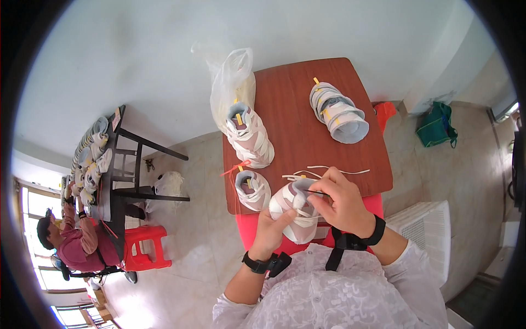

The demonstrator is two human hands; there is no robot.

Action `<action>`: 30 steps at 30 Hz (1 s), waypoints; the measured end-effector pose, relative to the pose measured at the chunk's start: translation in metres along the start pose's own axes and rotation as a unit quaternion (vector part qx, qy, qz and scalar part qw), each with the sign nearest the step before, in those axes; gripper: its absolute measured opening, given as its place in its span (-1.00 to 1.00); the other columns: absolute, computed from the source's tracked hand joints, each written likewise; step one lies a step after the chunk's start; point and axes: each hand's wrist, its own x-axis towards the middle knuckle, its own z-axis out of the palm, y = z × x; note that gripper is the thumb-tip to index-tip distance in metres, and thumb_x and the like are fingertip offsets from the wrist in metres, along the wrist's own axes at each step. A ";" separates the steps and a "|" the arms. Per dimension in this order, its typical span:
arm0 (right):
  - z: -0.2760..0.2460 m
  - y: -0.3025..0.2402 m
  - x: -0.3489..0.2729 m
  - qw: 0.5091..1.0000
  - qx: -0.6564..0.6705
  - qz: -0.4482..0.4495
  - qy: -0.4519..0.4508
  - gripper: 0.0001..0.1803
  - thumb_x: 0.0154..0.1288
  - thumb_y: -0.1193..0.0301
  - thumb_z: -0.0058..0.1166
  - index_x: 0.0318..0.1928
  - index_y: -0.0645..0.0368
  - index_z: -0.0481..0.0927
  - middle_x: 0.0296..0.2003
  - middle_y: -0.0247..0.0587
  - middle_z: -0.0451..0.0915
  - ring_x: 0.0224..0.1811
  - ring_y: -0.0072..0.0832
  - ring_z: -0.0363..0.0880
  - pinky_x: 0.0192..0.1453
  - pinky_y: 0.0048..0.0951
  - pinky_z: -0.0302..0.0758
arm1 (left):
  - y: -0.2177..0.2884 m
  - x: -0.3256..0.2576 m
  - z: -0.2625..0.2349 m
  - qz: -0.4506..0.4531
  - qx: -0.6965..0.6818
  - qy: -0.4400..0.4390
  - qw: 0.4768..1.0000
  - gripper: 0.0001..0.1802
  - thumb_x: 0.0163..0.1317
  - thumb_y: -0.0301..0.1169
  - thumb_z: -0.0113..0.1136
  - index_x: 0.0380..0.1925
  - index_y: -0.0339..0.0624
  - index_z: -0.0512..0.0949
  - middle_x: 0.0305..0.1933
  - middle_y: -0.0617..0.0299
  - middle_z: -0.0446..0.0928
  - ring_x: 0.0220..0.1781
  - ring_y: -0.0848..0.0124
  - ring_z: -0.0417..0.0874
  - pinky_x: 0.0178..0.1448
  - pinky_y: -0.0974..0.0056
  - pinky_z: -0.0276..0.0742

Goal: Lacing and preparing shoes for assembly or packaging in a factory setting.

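Note:
A white and pink shoe upper (296, 204) is held at the table's near edge, its toe toward my body. My left hand (269, 231) grips its left side, thumb pressed on the front. Over its opening, my right hand (344, 204) pinches a thin dark tool (318, 192); the tool's kind is too small to tell. A pale shoelace (342, 171) trails from the upper onto the tabletop. Left of it stands another shoe upper (253, 192), with a red string (235, 168) beside it. Behind that, several laced uppers (253, 145) are nested in a row.
On the brown table (296, 109) lies a stack of grey-white unlaced uppers (345, 123) at right. A clear plastic bag (233, 77) hangs at its left corner. A white basket (422, 236) stands at my right. A person (90, 244) works at a dark table (112, 175) far left.

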 end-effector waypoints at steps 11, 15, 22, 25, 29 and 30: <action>0.007 0.017 -0.001 0.977 0.127 0.065 -0.160 -0.75 0.01 0.53 0.30 -0.23 0.31 0.67 -0.14 -0.19 0.38 -0.07 -0.36 0.44 -0.04 -0.39 0.42 | -0.004 -0.002 -0.001 -0.010 0.030 -0.064 0.997 -0.39 0.25 -0.29 0.30 0.22 -0.29 0.33 0.15 0.19 0.48 0.14 0.40 0.51 0.22 0.24 0.42; 0.006 0.015 0.001 0.977 0.118 0.038 -0.175 -0.77 0.01 0.54 0.28 -0.26 0.34 0.66 -0.15 -0.19 0.38 -0.08 -0.35 0.44 -0.04 -0.39 0.42 | -0.005 -0.002 -0.001 -0.015 0.003 -0.084 0.996 -0.42 0.28 -0.30 0.27 0.22 -0.29 0.33 0.15 0.21 0.49 0.14 0.41 0.51 0.24 0.24 0.40; 0.006 0.011 -0.001 0.993 0.055 0.023 -0.103 -0.83 -0.03 0.49 0.19 -0.38 0.31 0.59 -0.24 -0.17 0.43 -0.25 -0.28 0.52 -0.21 -0.31 0.46 | -0.001 -0.002 0.009 -0.021 -0.034 -0.056 0.998 -0.53 0.29 -0.35 0.25 0.14 -0.28 0.41 0.07 0.21 0.54 0.07 0.46 0.54 0.17 0.28 0.46; 0.010 0.009 -0.003 0.997 0.031 0.030 -0.061 -0.85 -0.03 0.51 0.18 -0.39 0.29 0.55 -0.24 -0.18 0.43 -0.30 -0.29 0.53 -0.28 -0.33 0.47 | -0.001 -0.003 0.008 -0.030 -0.039 -0.065 0.997 -0.47 0.30 -0.37 0.23 0.22 -0.29 0.34 0.13 0.19 0.51 0.14 0.40 0.52 0.23 0.23 0.42; 0.014 0.006 -0.004 1.000 0.010 0.011 -0.020 -0.85 0.00 0.52 0.23 -0.37 0.23 0.56 -0.24 -0.20 0.42 -0.38 -0.32 0.53 -0.35 -0.37 0.46 | -0.004 -0.001 0.008 -0.022 -0.045 -0.049 0.998 -0.47 0.31 -0.36 0.21 0.22 -0.29 0.32 0.14 0.17 0.50 0.14 0.37 0.53 0.24 0.21 0.43; 0.011 0.003 -0.004 1.000 0.009 0.011 -0.021 -0.85 0.00 0.52 0.23 -0.37 0.23 0.56 -0.24 -0.20 0.42 -0.38 -0.32 0.53 -0.35 -0.37 0.46 | 0.000 -0.001 0.010 -0.008 -0.061 -0.037 0.997 -0.47 0.32 -0.35 0.20 0.22 -0.28 0.32 0.15 0.16 0.49 0.14 0.35 0.53 0.24 0.20 0.43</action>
